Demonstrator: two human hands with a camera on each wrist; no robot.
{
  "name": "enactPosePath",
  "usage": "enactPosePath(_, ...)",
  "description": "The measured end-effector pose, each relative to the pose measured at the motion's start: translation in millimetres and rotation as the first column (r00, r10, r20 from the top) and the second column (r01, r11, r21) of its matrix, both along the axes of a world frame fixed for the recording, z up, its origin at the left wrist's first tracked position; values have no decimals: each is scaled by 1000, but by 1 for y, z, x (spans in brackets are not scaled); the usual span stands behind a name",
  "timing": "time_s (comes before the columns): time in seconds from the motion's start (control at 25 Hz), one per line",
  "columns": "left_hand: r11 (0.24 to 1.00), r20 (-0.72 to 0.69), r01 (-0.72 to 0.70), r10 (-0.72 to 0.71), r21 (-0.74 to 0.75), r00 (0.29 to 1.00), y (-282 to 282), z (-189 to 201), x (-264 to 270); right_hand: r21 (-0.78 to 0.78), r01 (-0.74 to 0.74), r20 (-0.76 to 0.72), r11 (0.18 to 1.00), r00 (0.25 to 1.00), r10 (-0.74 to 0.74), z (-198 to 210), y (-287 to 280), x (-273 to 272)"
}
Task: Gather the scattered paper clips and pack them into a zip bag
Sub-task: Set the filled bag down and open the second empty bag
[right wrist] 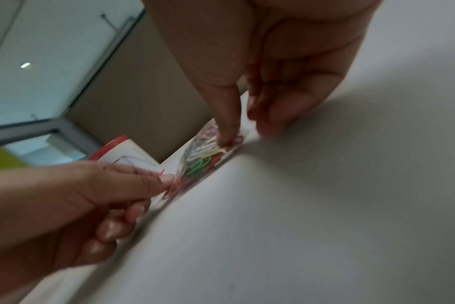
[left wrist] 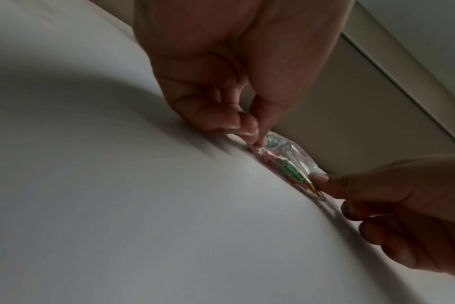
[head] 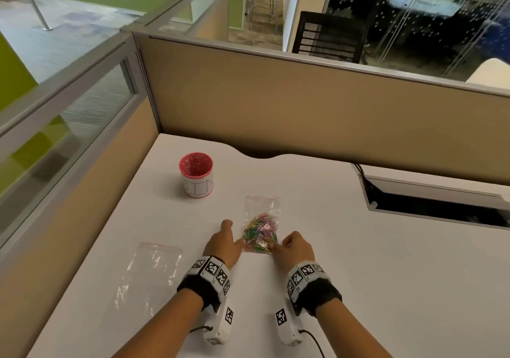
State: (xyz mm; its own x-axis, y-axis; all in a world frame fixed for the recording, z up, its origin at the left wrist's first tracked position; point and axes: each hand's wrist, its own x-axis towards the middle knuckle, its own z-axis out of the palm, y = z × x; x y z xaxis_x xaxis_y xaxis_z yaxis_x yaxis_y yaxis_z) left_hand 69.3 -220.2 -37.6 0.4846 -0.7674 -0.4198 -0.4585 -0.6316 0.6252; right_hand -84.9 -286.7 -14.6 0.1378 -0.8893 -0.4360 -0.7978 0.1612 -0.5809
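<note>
A clear zip bag [head: 261, 219] lies flat on the white desk [head: 358, 261], with a heap of coloured paper clips [head: 259, 235] inside its near half. My left hand [head: 238, 243] pinches the bag's near left corner, thumb on top. My right hand [head: 273, 246] pinches the near right corner, its other fingers curled. In the left wrist view my left fingertips [left wrist: 249, 131] nip the edge of the bag [left wrist: 288, 162]. In the right wrist view my right thumb [right wrist: 227, 131] presses on the bag [right wrist: 200, 156]. No loose clips show on the desk.
A second, empty zip bag [head: 150, 272] lies to the left of my left forearm. A red-rimmed mesh cup [head: 196, 174] with a white label stands at the back left. An open cable slot [head: 436, 206] is at the right. Beige partition walls close the desk's back and left.
</note>
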Motion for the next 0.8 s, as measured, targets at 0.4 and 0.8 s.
enactPosePath(0.4,908,254,-409,376,92,891,136,34,105,-212,-716,-74,665,690,720,5,107,87)
enactPosePath(0.8,937,149,-267,238,223,960,156,20,93,-151,-875,-337,460,484,808,-5,161,82)
